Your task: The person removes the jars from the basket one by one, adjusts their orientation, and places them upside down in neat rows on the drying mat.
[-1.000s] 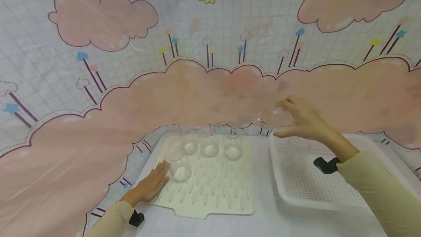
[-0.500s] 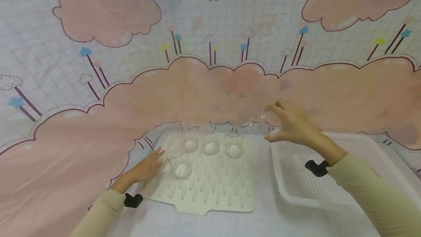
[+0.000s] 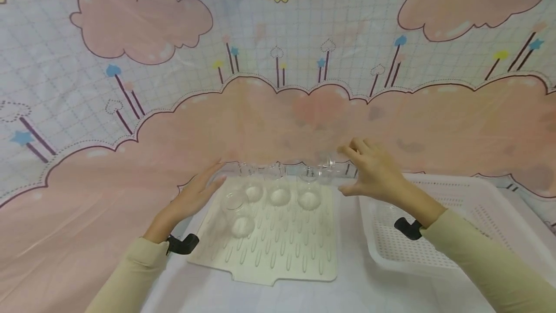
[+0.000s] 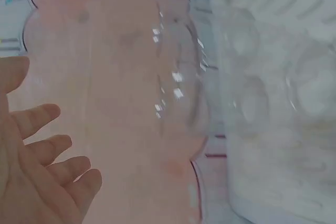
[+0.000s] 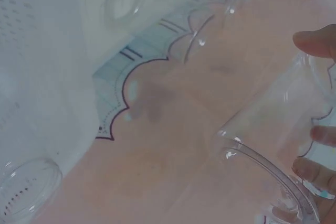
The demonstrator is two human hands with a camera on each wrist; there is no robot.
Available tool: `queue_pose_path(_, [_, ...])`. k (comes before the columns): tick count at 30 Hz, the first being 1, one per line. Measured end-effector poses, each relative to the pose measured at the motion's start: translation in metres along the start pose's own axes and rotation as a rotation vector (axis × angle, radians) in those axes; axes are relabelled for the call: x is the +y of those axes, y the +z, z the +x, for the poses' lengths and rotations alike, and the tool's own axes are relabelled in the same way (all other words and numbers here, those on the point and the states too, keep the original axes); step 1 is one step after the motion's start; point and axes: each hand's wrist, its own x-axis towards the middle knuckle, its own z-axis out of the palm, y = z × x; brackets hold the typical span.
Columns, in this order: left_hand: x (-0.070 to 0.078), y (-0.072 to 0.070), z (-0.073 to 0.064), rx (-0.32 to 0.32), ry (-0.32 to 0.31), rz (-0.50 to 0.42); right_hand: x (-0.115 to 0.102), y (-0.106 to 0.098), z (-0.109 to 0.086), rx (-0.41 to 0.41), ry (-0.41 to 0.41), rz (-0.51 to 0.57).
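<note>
My right hand [image 3: 373, 170] grips a clear drinking cup [image 5: 278, 108] between thumb and fingers, above the gap between mat and basket. Its outline is faint in the head view. Several matching clear cups stand on the cream ridged drying mat [image 3: 286, 250]: a front-left cup [image 3: 242, 223], a back-left cup [image 3: 253, 191], a back-middle cup [image 3: 279, 195] and a back-right cup [image 3: 309, 198]. Beyond the mat's left edge, my left hand [image 3: 193, 194] is raised with its fingers extended and apart, holding nothing. In the left wrist view its palm and fingers also show, touching no cup.
A white perforated basket [image 3: 369, 240] stands right of the mat, partly behind my right forearm. Another clear cup [image 5: 31, 187] shows at the basket in the right wrist view. A patterned cloth backdrop [image 3: 260, 124] hangs behind the white table surface [image 3: 208, 293].
My right hand has moved left with the cup, from over the basket's left side toward the mat's back-right corner. My left hand has lifted off the mat's left side and moved toward the back.
</note>
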Motion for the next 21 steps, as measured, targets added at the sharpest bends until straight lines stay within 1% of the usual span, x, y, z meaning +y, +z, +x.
queue_pose_path(4, [0.023,0.005,0.009,-0.007,0.059,-0.036,-0.008,0.000,0.001,-0.010,-0.016,-0.031])
queue_pose_path(11, [0.052,0.018,0.017,-0.052,0.095,-0.144,-0.021,-0.001,-0.002,0.027,-0.069,-0.060])
queue_pose_path(16, [0.073,0.031,0.022,-0.069,0.176,-0.240,-0.030,-0.005,-0.005,0.045,-0.090,-0.104])
queue_pose_path(17, [0.078,0.035,0.023,-0.076,0.201,-0.271,-0.033,-0.006,-0.005,0.046,-0.094,-0.112])
queue_pose_path(21, [0.099,0.048,0.022,-0.110,0.225,-0.343,-0.044,-0.010,-0.007,0.044,-0.101,-0.131])
